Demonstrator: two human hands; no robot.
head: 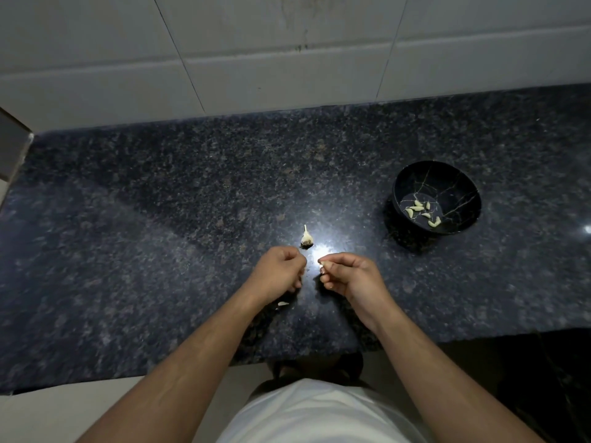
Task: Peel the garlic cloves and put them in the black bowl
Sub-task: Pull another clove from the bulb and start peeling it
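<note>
Pretty dim overall, corners fading dark. One hot glare spot on the polished countertop (323, 251), right between the hands, plus a tiny glint far right. Soft shadows under both forearms. Wide-angle bend in the wall tiles (287, 75). Slightly soft, grainy.

You are looking at nothing readable here — no text, label, brand, number or sign is showing on the tabletop (160, 251), the black bowl (460, 187) or the wall tiles (287, 78).
</note>
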